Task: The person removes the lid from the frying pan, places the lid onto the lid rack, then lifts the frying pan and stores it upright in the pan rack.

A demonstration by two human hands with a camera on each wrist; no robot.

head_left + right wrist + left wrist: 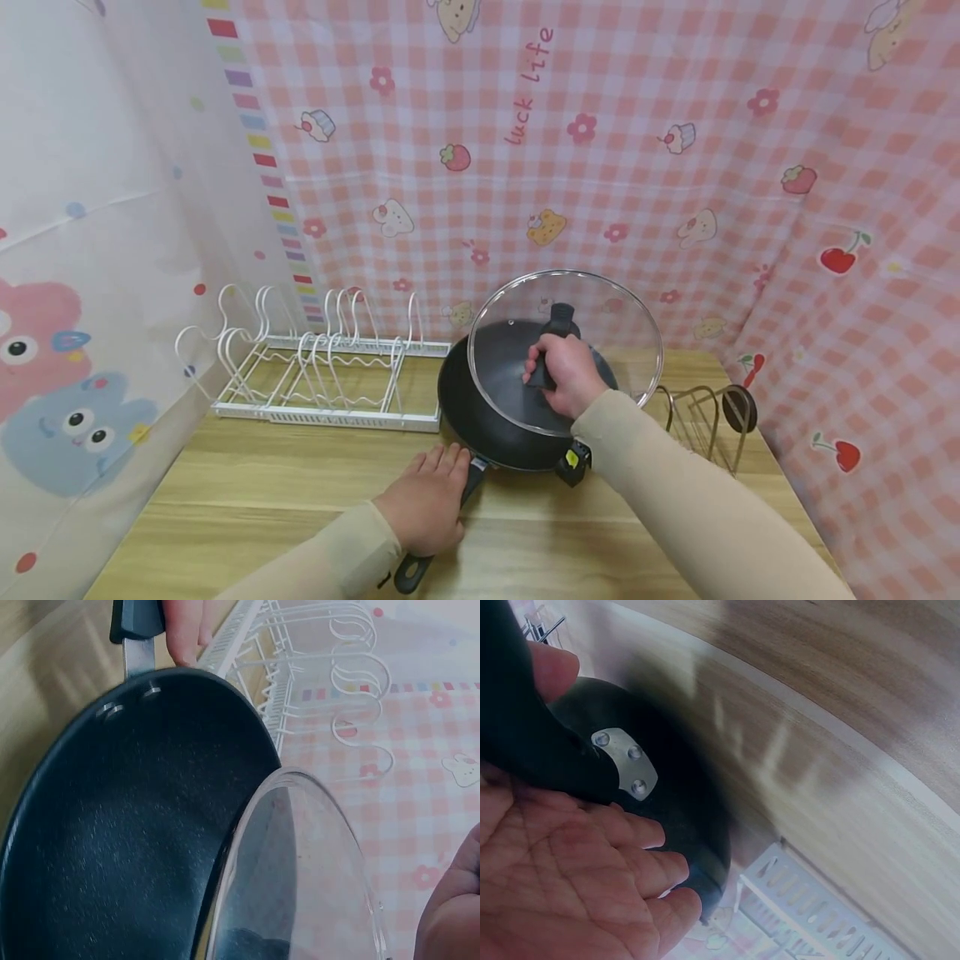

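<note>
A black frying pan sits on the wooden table, its long handle pointing toward me. My left hand rests over that handle, with straight fingers alongside it reaching to the pan's rim. The left wrist view shows the palm against the handle, the thumb on its other side, and the riveted bracket beyond. My right hand grips the black handle of a glass lid. The lid is tilted above the pan, leaving much of the pan's inside visible.
A white wire rack stands left of the pan, close to its rim. Right of the pan, a brown wire rack is partly hidden by my right sleeve. Patterned cloth hangs behind the table and at both sides.
</note>
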